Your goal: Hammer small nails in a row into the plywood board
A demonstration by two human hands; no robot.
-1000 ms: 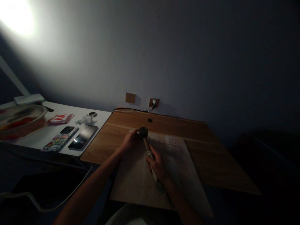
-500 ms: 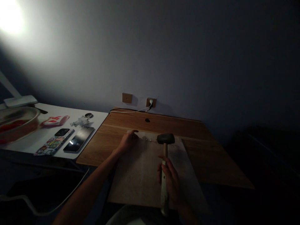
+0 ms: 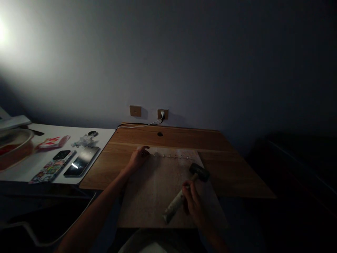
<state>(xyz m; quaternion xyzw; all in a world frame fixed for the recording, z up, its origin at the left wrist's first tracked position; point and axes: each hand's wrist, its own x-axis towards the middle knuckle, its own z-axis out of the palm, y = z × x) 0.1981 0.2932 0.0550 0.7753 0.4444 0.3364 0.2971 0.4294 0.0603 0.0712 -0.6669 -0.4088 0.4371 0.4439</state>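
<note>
The brown table reaches out past all the fingers. The board lies on it, under both hands. The hammer is in the right hand, with the fingers wrapped around its handle; its dark head pokes out ahead of them. The left hand is at the board's far left corner, fingers bent; I can't tell if they pinch anything. Just right of those fingers runs a row of tiny shiny bits.
</note>
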